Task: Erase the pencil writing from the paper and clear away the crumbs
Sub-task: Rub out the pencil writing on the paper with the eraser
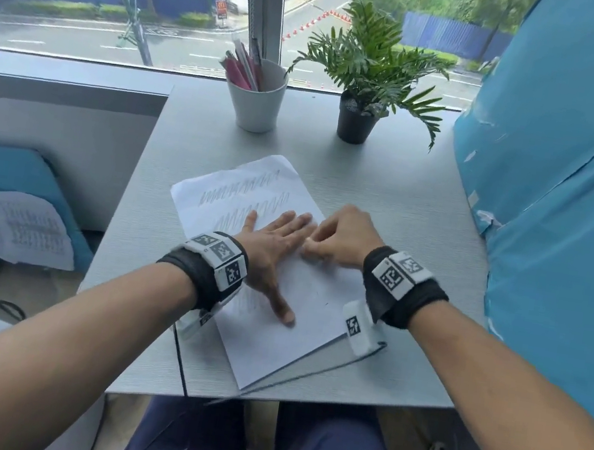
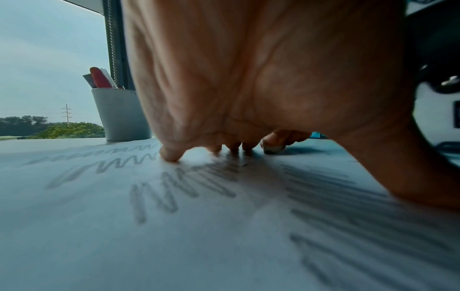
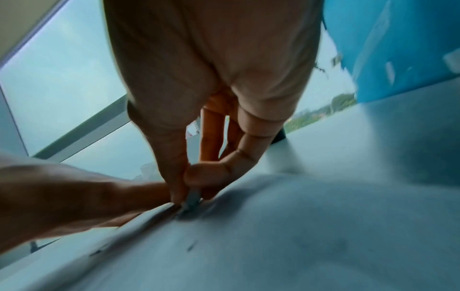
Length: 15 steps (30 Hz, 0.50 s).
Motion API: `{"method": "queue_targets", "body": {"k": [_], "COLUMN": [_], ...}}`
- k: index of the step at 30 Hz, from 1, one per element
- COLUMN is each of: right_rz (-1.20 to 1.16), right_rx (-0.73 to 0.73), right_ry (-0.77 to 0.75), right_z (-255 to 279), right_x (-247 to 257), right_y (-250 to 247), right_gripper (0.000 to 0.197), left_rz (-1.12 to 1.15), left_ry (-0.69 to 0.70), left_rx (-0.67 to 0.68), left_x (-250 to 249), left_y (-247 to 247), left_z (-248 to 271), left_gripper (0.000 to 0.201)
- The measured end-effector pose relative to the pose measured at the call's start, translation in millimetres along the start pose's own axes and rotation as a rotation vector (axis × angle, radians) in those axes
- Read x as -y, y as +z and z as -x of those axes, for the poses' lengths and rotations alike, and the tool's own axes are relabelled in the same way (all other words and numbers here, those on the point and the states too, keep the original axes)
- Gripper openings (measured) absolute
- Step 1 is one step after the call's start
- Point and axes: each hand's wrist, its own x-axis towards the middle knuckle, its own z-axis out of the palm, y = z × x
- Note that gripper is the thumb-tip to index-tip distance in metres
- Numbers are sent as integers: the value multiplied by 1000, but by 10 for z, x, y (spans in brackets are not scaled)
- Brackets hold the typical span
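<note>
A white sheet of paper [image 1: 284, 323] lies slanted on the grey table [image 1: 405, 210], with rows of pencil zigzag [image 1: 242, 193] on its far half. My left hand [image 1: 269, 247] lies flat on the sheet, fingers spread and straight, holding it down; its fingertips [image 2: 171, 155] press on the paper [image 2: 124, 236] among the pencil lines [image 2: 159, 196]. My right hand [image 1: 339, 239] is beside the left fingers, pinching a small grey eraser [image 3: 191, 200] between thumb and forefinger, its tip on the paper [image 3: 298, 246]. The eraser [image 2: 272, 148] also shows past the left fingers. Dark crumbs [image 3: 191, 246] lie near it.
A white cup of pens [image 1: 256, 99] and a potted plant [image 1: 357, 118] stand at the far edge by the window. A blue padded wall [image 1: 570, 188] rises on the right. Another printed sheet [image 1: 18, 225] lies on a blue seat to the left.
</note>
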Motion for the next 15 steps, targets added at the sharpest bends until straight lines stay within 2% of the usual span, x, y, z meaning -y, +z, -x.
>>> {"method": "queue_targets", "body": {"k": [1,2,4,5,6,8,9,10,12,13,14,15], "right_rz": [-7,0,75,73,60,-18,-22,-10,67,70,61,25], "right_rx": [-52,-12,179,208,192,16,-32,2,170,187,163,84], "right_ry": [22,8,-115,-138,-94,18,30,10,-121,-139,-95,-41], "right_z": [-22,20,189,221,166,9,-13,21,176,201,140,54], "right_x": [-5,34,143,154,123,22,12,40,128,132,104,53], "right_y": [2,40,164,171,119,-3,3,50,162,157,103,33], "right_gripper": [6,7,18,21,17,6,6,7,10,11,8,6], "left_rz": [0,1,-4,-3,2,8,13,15,8,3,0,-1], "left_ry": [-5,-8,-2,2,4,4,2,3,10,12,11,7], "left_rx": [-2,4,17,18,14,-8,-12,-7,5,8,4,-3], "left_x": [4,-1,-21,-18,-14,8,10,4,-5,-4,-4,1], "left_y": [-6,-8,-11,-9,-4,8,11,8,0,2,3,10], "left_z": [4,6,-4,-7,-3,-4,3,8,-5,-10,-8,-6], "left_gripper": [160,160,160,159,159,160,160,160,159,160,160,160]}}
